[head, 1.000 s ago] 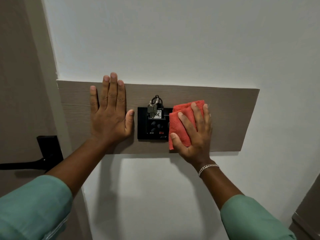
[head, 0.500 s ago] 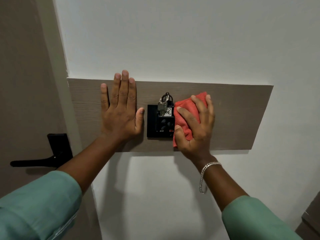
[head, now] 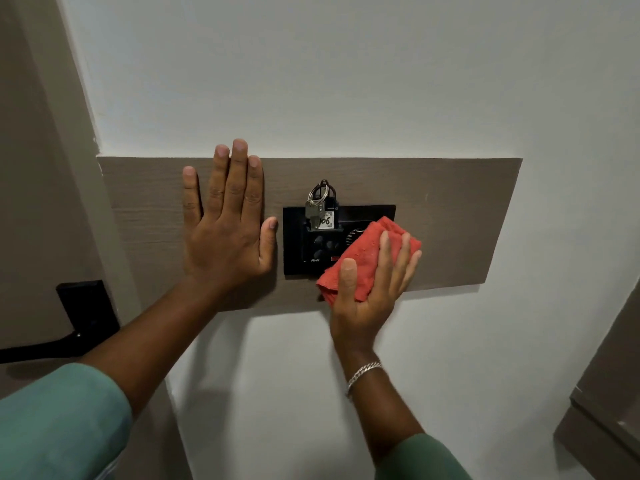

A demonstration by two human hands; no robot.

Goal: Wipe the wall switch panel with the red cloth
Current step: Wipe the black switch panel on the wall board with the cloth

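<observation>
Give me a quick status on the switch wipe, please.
Left hand flat on wood board. Right hand presses red cloth on switch panel. Keys hang above.

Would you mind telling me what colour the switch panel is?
Black, with a small red mark near its bottom; the switch panel shows best in the head view.

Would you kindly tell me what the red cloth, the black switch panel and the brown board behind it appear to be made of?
Red cloth: soft woven fabric, folding and creased under the right hand. Black switch panel: probably smooth, slightly glossy plastic. Brown board: matt wood or wood-look laminate, showing fine horizontal grain.
</observation>
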